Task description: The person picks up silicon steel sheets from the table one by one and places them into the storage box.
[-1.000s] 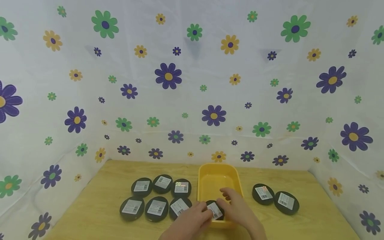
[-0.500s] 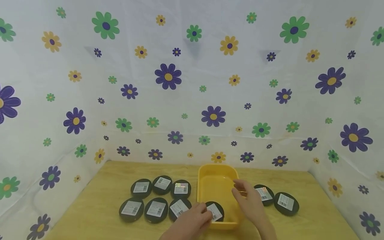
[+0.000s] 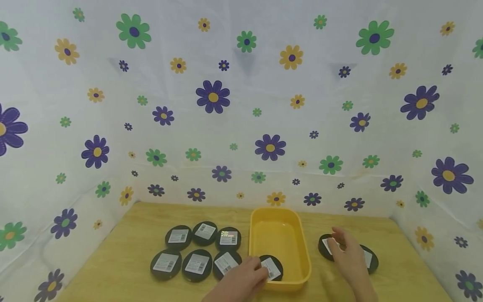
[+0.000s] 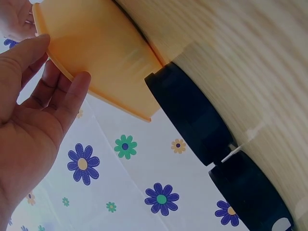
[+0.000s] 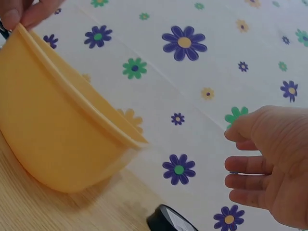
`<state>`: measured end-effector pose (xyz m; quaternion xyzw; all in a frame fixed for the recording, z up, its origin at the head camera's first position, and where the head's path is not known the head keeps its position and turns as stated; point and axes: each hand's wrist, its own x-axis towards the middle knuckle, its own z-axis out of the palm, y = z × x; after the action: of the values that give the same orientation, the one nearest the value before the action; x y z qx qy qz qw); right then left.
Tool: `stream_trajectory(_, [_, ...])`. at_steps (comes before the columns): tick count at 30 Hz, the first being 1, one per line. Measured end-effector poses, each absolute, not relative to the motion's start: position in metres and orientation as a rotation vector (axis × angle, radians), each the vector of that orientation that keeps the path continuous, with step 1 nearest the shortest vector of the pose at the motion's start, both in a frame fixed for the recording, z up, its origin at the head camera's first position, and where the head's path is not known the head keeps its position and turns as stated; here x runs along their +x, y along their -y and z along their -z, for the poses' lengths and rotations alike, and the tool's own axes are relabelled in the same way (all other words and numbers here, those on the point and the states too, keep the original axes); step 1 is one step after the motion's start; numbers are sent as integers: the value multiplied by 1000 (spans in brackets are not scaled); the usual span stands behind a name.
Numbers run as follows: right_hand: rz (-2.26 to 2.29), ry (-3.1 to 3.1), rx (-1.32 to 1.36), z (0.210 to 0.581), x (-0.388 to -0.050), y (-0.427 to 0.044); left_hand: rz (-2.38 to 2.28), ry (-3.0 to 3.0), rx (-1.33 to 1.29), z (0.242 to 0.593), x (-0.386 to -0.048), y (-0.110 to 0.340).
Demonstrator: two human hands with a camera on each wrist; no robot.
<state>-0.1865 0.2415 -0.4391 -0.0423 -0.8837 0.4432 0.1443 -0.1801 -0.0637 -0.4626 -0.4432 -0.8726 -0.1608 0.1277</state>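
My left hand (image 3: 241,277) is at the near-left corner of a yellow tray (image 3: 306,268), gripping its rim; in the left wrist view its fingers (image 4: 79,89) lie on the rim. Beside those fingers, a black round container (image 3: 277,270) with a white label lies in that corner of the tray. My right hand (image 3: 349,256) is held over two similar containers on the right, nearest the left one (image 3: 323,253), and partly covers both. In the right wrist view its fingers (image 5: 250,180) are relaxed, with a gap to the container (image 5: 163,221) below.
Several labelled black round containers (image 3: 196,265) lie in two rows on the wooden table (image 3: 128,251), left of the tray. A white curtain (image 3: 181,138) with printed flowers encloses the table at the back and both sides.
My right hand has left the container in the tray and moved right, over the tray's side, to the two containers there. My left hand has stayed at the tray's corner.
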Motion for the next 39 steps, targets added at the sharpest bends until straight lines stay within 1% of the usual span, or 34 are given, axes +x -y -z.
stream_trajectory(9, [-1168,2563,-160,438,-188,-261,507,2629,-1269,457,-180,64])
stream_trajectory(14, [-1069,2573,-155,446,-190,-282,488,2565,-1306,460,-180,62])
stream_trajectory(19, [-1014,2667,-224,454,-188,-303,475,2616,-1303,460,-180,61])
stream_trajectory(27, [-1007,2863,-397,457,-188,-325,503,2635,-1304,458,-179,64])
stream_trajectory(39, [-1089,2899,-424,475,-190,-328,511,2674,-1290,459,-179,64])
